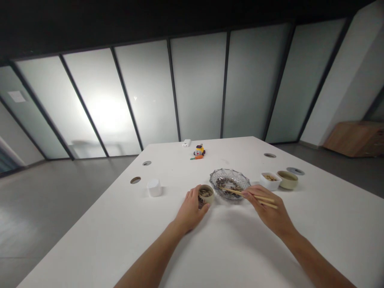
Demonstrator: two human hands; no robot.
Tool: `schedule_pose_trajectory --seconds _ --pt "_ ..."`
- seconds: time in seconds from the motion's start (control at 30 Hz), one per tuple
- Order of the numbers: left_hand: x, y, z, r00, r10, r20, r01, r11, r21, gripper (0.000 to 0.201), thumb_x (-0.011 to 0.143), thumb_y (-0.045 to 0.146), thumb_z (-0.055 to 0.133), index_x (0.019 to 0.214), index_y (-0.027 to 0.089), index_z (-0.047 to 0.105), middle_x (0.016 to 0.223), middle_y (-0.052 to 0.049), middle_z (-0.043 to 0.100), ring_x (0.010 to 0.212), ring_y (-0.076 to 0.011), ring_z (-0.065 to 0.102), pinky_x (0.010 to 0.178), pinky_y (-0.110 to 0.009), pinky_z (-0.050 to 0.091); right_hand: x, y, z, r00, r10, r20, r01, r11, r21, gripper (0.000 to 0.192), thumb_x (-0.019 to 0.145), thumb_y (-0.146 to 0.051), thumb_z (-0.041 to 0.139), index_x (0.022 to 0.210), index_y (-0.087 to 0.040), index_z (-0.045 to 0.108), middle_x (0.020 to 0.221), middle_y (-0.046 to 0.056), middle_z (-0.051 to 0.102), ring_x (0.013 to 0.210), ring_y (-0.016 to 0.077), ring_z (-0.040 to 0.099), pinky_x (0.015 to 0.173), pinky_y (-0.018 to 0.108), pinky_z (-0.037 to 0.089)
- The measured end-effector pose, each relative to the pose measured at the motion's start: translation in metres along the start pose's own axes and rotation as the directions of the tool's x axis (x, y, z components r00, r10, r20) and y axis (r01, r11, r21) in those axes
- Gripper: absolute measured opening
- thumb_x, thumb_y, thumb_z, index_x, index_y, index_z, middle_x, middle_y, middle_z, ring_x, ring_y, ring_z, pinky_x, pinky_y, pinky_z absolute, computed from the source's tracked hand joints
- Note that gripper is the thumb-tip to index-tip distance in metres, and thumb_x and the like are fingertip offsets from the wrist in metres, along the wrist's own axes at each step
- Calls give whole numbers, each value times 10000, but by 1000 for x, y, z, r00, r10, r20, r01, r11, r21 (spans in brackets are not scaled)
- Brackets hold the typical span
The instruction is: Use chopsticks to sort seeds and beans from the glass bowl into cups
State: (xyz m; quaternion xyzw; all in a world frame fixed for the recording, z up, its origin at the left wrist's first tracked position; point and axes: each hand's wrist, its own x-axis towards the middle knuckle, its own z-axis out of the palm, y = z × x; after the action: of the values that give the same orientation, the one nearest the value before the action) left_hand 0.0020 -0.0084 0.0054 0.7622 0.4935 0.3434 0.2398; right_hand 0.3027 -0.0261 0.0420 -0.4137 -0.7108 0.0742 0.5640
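Note:
My left hand (192, 210) is wrapped around the left side of a small beige cup (210, 199), which stands on the white table and has dark and pale bits inside. In my right hand (270, 208) is a pair of wooden chopsticks (237, 192). Their tips reach into a scalloped clear glass bowl (245, 182) just right of the cup. Dark, seed-like pieces (229, 184) lie in that bowl. Whether the tips pinch a piece is too small to tell.
Right of the bowl stand a white square dish (271, 185) with tan pieces and another beige cup (289, 183). A white container (154, 188) sits left. Farther back are a toy vehicle (199, 151), an orange carrot-like item (198, 157) and a white box (186, 143). Several round holes pierce the tabletop.

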Motion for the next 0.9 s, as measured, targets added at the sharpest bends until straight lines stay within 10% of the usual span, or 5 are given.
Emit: schedule_pose_trajectory --seconds 0.9 --pt "0 -1 1 1000 14 -9 -14 1000 -8 715 981 311 747 1640 248 477 1617 -158 618 1512 -355 562 1329 -552 431 2 -1 0 1000 2 -18 -1 999 51 460 1059 -664 718 892 -268 882 925 96 865 859 281 824 786 406 700"
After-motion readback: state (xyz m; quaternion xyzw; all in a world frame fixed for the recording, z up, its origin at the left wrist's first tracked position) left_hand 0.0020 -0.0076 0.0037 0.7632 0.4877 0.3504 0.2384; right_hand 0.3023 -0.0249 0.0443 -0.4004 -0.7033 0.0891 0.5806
